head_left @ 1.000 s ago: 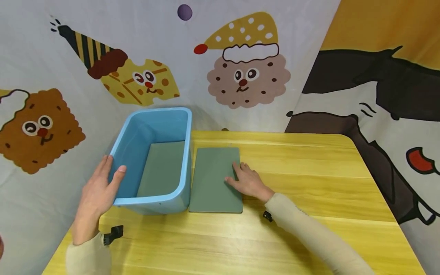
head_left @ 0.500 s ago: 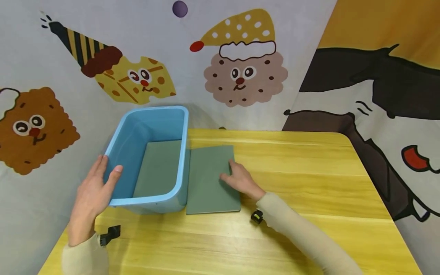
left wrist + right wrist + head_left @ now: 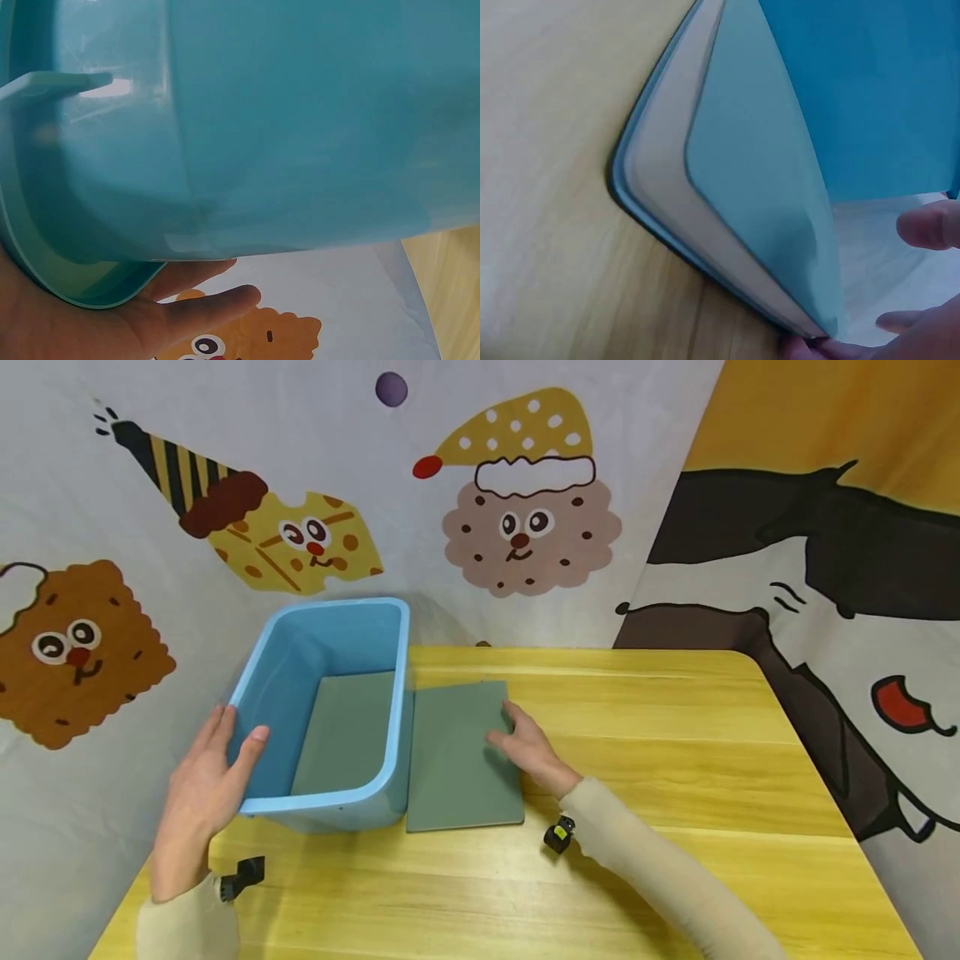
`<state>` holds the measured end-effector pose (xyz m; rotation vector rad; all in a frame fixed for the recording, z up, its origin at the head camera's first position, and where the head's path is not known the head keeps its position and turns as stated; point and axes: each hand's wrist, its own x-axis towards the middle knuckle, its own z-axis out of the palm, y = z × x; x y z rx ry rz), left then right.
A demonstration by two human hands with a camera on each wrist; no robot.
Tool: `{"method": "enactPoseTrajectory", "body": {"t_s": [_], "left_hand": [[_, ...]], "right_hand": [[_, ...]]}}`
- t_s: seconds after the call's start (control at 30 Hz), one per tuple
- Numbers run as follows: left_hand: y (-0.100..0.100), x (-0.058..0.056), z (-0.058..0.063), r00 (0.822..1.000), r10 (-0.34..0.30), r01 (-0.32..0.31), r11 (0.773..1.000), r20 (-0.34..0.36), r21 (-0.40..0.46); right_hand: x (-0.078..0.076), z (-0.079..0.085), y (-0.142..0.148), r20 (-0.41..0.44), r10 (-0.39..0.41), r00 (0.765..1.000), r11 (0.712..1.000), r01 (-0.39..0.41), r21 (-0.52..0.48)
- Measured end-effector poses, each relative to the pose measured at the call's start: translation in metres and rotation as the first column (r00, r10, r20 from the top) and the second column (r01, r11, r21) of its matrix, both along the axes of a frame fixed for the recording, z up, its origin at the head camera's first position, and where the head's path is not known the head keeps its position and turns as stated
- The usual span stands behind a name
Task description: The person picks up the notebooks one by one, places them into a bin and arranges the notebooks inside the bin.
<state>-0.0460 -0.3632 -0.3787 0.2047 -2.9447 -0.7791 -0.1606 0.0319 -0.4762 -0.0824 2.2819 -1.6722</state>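
A pale blue plastic tub (image 3: pixel 401 727) stands on the table, with a grey-green notebook (image 3: pixel 352 727) flat on its floor. My left hand (image 3: pixel 202 785) rests at the tub's near left corner, fingers straight along the outer wall and thumb over the rim. In the left wrist view the fingers (image 3: pixel 217 304) point past the rim. Right of the tub lies another grey-green notebook (image 3: pixel 457 768), slightly askew. My right hand (image 3: pixel 532 752) is at its right edge. In the right wrist view, fingertips touch the corner of this notebook (image 3: pixel 757 165), pale page edges showing; the thumb (image 3: pixel 926 225) stays apart from the cover.
The yellow wood-grain table (image 3: pixel 675 760) extends to the right and in front. A cloth backdrop (image 3: pixel 450 552) printed with cartoon figures hangs behind and at both sides. Small black devices (image 3: pixel 558 833) sit at the wrists.
The top cover of the notebook on the table has turned slightly and shifted left, so a strip shows beside the tub. My right hand moved left with it; the left hand stays at the rim.
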Motion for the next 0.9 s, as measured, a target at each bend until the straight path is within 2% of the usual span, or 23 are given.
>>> {"method": "enactPoseTrajectory", "body": {"t_s": [0.23, 0.37, 0.5, 0.63, 0.77, 0.9], "left_hand": [[0.001, -0.003, 0.004, 1.0, 0.002, -0.002, 1.0, -0.004, 0.0], [0.002, -0.001, 0.001, 1.0, 0.008, -0.008, 1.0, 0.002, 0.001], [0.003, 0.002, -0.003, 1.0, 0.016, -0.016, 1.0, 0.014, 0.013], [0.004, 0.002, -0.003, 0.999, 0.025, -0.026, 0.999, 0.019, 0.024], [0.004, 0.001, 0.0, 0.999, 0.032, -0.032, 0.999, 0.013, 0.026], [0.003, 0.001, 0.002, 1.0, 0.028, -0.028, 0.999, 0.005, 0.02]], "right_hand": [[-0.005, 0.002, 0.009, 0.018, -0.042, 0.999, 0.994, 0.044, -0.105], [-0.008, 0.005, 0.019, 0.084, -0.036, 0.996, 0.973, 0.054, -0.224], [-0.008, 0.006, 0.03, 0.147, 0.0, 0.989, 0.947, 0.047, -0.319], [-0.005, 0.01, 0.038, 0.155, 0.071, 0.985, 0.924, -0.007, -0.382], [0.002, 0.015, 0.04, 0.093, 0.138, 0.986, 0.93, -0.097, -0.354], [0.014, 0.02, 0.041, -0.02, 0.238, 0.971, 0.946, -0.236, -0.222]]}}
